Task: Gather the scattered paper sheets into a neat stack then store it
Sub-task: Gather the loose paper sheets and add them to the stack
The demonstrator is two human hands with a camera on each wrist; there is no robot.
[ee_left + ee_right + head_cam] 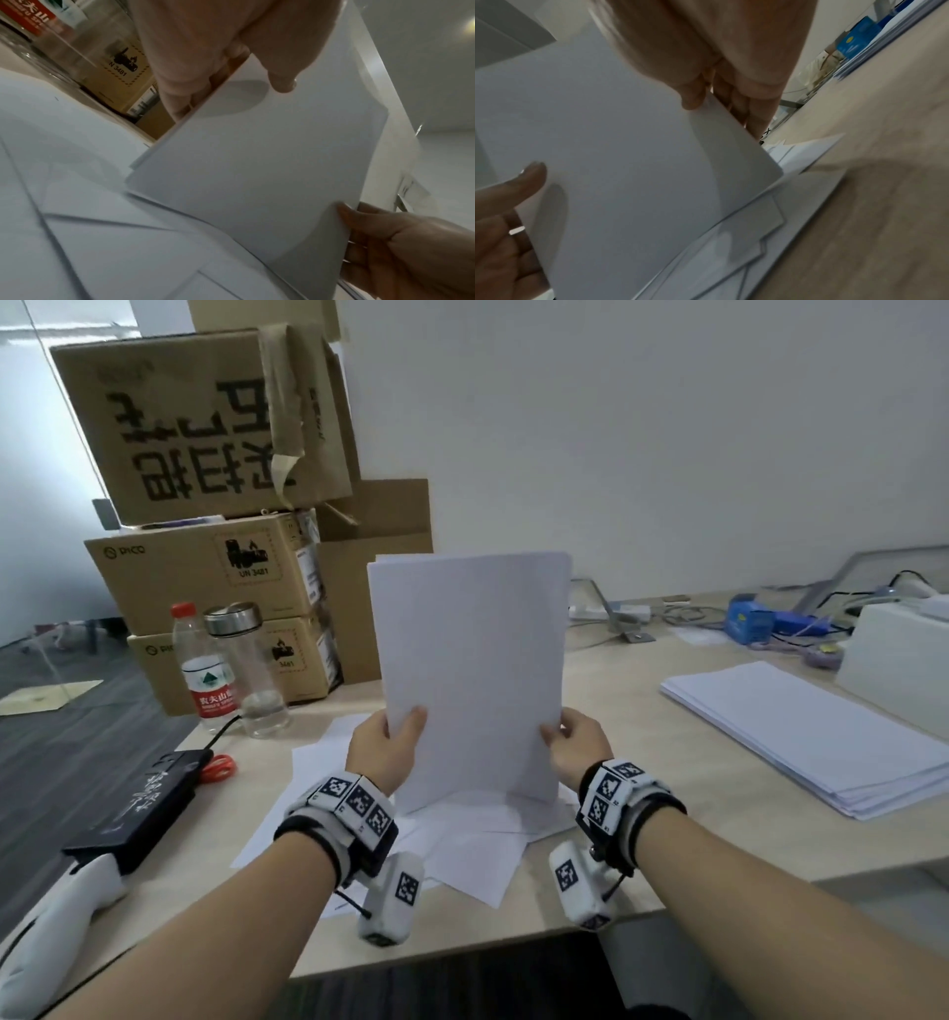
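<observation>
At the far left of the pale wooden surface [667, 819] stand stacked cardboard boxes [205, 567], a red-capped water bottle [205, 665] and a clear glass bottle [251, 670]. In the middle, the left hand [382, 747] and right hand [577, 749] each pinch a side edge of an upright bundle of white sheets [472, 670], its bottom edge resting on loose scattered sheets [462, 850]. To the right lies a flat paper stack [811, 731].

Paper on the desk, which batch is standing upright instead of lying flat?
The held sheaf, gripped at its sides by the left hand and right hand, its lower edge on the scattered sheets. The neat stack at right lies flat.
</observation>
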